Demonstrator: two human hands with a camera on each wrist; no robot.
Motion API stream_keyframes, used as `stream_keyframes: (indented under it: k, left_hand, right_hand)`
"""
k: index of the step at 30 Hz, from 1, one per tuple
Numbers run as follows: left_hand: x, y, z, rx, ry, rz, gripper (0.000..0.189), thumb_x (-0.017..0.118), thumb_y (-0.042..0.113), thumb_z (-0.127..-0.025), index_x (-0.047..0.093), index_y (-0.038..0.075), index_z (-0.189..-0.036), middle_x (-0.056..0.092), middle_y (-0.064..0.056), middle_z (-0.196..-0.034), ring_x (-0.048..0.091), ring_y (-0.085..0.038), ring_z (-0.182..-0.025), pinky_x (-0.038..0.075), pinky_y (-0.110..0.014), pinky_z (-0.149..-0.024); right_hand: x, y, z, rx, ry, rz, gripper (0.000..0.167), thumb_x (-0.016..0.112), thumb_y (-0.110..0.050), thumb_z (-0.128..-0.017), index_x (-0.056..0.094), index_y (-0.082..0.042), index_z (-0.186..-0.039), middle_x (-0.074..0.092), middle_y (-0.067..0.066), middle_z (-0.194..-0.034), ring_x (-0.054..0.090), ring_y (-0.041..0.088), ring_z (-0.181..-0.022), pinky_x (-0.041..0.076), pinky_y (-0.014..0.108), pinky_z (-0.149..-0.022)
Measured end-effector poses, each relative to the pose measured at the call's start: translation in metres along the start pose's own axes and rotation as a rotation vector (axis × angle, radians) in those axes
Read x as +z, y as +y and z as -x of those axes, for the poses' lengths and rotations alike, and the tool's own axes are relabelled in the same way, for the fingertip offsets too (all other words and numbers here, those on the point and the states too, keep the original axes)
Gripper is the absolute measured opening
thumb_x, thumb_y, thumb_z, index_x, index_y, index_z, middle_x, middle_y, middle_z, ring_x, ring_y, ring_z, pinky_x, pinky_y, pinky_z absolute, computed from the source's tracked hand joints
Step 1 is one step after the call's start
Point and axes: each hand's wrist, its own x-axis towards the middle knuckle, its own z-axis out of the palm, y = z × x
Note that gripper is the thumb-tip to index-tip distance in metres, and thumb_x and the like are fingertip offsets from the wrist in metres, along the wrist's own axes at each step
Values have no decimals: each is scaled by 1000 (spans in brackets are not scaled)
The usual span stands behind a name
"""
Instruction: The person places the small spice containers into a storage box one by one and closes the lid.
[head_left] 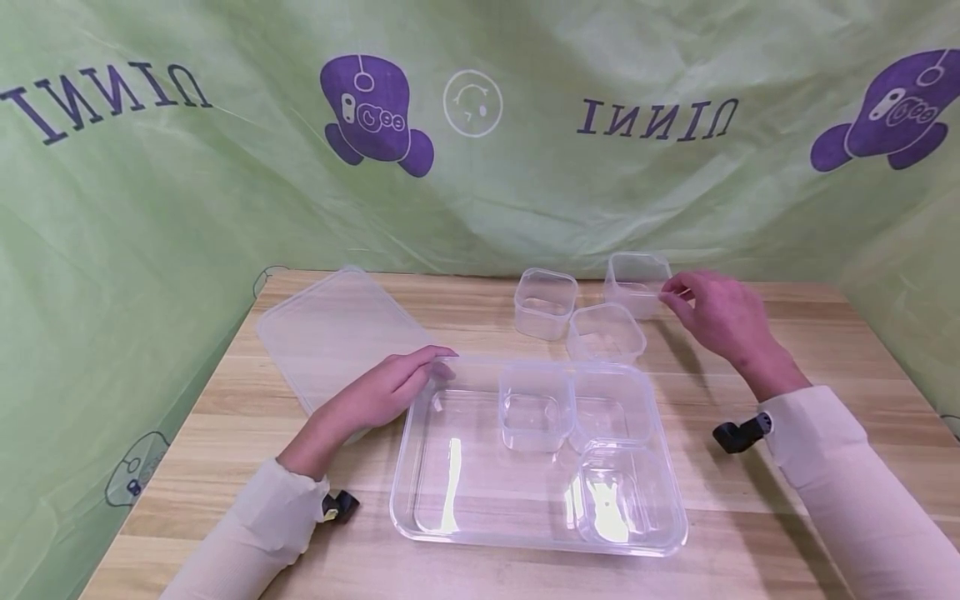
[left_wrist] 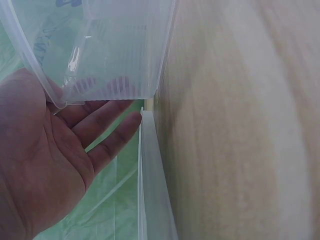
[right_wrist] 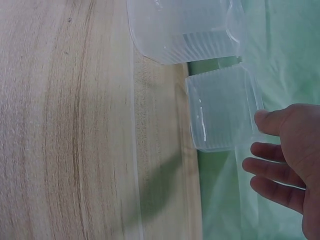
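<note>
A large clear plastic container (head_left: 495, 500) stands on the table, with three small square clear containers in its right part, one of them a front-right container (head_left: 626, 500). My left hand (head_left: 390, 387) rests at its back-left corner; in the left wrist view the fingers (left_wrist: 107, 142) lie fairly straight along the outside of the wall. At the back right, my right hand (head_left: 723, 317) pinches the rim of a small square container (head_left: 637, 279). The thumb (right_wrist: 267, 122) is against this rim in the right wrist view, the other fingers loosely bent and the index finger mostly hidden.
Two more small containers stand behind the large one, a left one (head_left: 546, 308) and a nearer one (head_left: 606, 337). A flat translucent lid (head_left: 337, 333) lies at the table's back left. A green printed curtain (head_left: 480, 208) hangs behind the wooden table (head_left: 817, 350).
</note>
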Motion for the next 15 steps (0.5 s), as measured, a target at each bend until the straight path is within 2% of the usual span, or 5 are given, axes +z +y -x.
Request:
stream_keyframes:
  k: [6, 15]
  left_hand:
    - [0, 1, 0, 1, 2, 0, 39, 32, 12, -111, 56, 11, -142, 72, -5, -119, 60, -22, -126, 39, -45, -113]
    - [0, 1, 0, -6, 2, 0, 39, 32, 13, -112, 56, 11, -142, 71, -4, -119, 60, -22, -126, 39, -45, -113]
  right_hand:
    - [-4, 0, 2, 6, -4, -8, 19, 67, -24, -103, 73, -7, -110, 74, 18, -106, 69, 40, -91, 52, 54, -66]
    - [-12, 3, 6, 3, 25, 3, 19, 66, -25, -103, 75, -9, -108, 75, 17, -104, 69, 38, -85, 50, 50, -58]
